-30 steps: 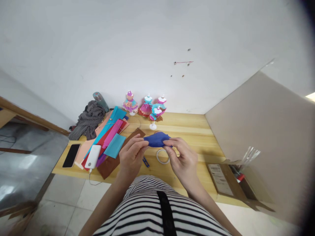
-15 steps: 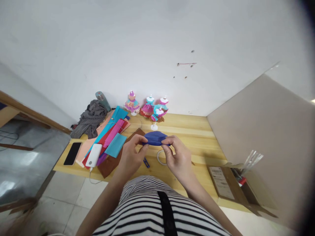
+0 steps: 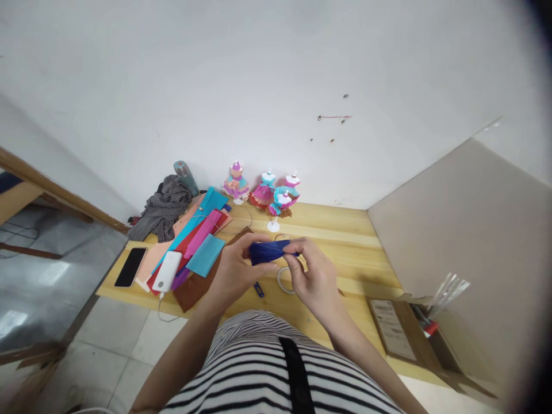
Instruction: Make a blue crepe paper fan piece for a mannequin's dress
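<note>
Blue pleated material (image 3: 267,252), being held above a wooden table (image 3: 357,247).
Left hand (image 3: 235,265) is gripping one end, fingers reaching its upper edge, thumb stretching below; right hand (image 3: 314,277) is pinching the opposite end between thumb and forefinger, pleats showing between.

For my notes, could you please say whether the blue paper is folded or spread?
Folded: the blue paper shows narrow, closely packed creases.
</note>
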A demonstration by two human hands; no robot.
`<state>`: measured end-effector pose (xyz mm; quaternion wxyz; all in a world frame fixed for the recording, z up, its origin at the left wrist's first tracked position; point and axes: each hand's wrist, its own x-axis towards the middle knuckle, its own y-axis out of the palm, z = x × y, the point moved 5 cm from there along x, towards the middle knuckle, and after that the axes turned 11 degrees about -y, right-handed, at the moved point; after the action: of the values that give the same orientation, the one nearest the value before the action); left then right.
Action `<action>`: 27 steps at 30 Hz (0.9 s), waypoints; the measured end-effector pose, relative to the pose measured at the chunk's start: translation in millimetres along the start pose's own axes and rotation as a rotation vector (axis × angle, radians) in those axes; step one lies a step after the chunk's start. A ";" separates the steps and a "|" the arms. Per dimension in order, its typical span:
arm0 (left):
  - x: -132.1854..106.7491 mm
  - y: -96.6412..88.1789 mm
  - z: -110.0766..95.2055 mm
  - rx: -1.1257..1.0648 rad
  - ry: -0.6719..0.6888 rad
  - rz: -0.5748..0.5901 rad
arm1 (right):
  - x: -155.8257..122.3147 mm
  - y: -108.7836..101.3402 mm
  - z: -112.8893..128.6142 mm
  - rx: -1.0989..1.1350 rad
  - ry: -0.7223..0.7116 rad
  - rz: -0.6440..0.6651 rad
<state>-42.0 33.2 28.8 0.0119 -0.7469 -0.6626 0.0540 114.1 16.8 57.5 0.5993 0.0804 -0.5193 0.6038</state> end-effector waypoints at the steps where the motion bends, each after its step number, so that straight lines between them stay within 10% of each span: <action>1: 0.2 0.0 0.9 -0.001 0.021 -0.015 | 0.4 -0.1 0.0 0.000 0.005 -0.002; 20: 0.2 0.9 7.2 -0.075 -0.069 -0.150 | -3.0 0.7 -8.7 0.168 0.110 -0.082; 27: -7.0 -9.9 -16.3 0.185 0.221 -0.223 | -8.0 -3.5 -19.8 0.474 0.266 -0.136</action>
<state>-51.1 28.3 46.4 0.1591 -0.6660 -0.7281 0.0304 129.4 25.2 44.8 0.6657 0.1732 -0.2738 0.6723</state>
